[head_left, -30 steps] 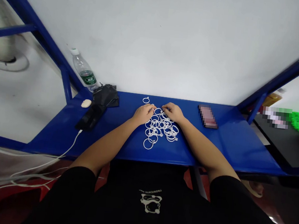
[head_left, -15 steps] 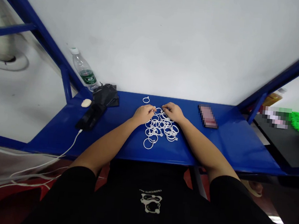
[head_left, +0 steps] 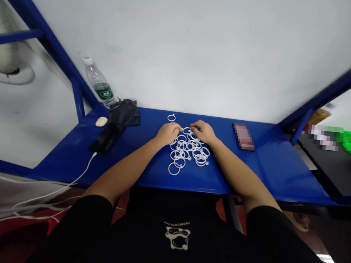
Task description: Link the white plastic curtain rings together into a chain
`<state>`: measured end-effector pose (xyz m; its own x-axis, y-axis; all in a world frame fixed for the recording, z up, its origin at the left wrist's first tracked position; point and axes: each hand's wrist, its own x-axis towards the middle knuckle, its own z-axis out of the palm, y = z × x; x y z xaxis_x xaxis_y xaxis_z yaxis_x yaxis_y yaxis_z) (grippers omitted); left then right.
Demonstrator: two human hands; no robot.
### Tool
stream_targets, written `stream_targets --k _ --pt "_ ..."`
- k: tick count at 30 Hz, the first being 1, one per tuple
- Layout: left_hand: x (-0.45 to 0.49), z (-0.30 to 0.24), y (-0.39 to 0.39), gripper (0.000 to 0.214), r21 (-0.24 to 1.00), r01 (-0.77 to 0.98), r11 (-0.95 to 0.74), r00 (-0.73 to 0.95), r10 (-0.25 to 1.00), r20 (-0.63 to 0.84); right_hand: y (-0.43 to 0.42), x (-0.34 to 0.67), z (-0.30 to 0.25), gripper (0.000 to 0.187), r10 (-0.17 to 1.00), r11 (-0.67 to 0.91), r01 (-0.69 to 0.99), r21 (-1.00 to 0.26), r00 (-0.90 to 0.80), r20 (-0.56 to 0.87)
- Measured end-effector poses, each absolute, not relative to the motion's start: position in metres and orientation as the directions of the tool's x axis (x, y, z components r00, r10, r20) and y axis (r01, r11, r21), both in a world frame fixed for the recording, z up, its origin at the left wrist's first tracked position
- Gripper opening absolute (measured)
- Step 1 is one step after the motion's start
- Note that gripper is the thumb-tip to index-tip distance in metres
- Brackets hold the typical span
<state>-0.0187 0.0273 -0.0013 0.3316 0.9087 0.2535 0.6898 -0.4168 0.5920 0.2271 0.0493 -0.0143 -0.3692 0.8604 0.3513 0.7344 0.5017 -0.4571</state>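
A loose pile of white curtain rings, each with a small eyelet, lies on the blue table. At the far end of the pile, my right hand has its fingers curled in a pinch on one white curtain ring. That ring sits between my two hands. Just left of it is my left hand, its fingers pressed together; whether they hold anything small is hidden. A single curtain ring lies apart, beyond my left hand.
On the left are a water bottle, a black plastic bag, a dark device with a white cable, and a cream-coloured oval object. A phone lies on the right. Blue frame bars and a wall enclose the table.
The ring between my hands has shifted slightly right, away from my left fingertips. Both hands stay almost in place, and the pile looks the same.
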Motion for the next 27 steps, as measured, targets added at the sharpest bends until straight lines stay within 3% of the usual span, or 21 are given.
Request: stream_targets --k 16,22,27 --pt "-0.017 -0.003 0.03 0.034 0.59 0.692 -0.416 0.337 0.909 0.246 0.05 0.228 -0.015 0.026 0.858 0.506 0.732 -0.457 -0.37 0.357" --pt "-0.019 -0.009 0.026 0.038 0.673 0.614 -0.413 0.3 0.911 0.284 0.051 0.228 -0.015 0.026 0.854 0.512 0.733 -0.448 -0.38 0.356" --pt "-0.02 -0.012 0.03 0.017 0.6 0.586 -0.545 0.368 0.838 0.403 0.05 0.228 -0.015 0.025 0.856 0.508 0.737 -0.446 -0.376 0.354"
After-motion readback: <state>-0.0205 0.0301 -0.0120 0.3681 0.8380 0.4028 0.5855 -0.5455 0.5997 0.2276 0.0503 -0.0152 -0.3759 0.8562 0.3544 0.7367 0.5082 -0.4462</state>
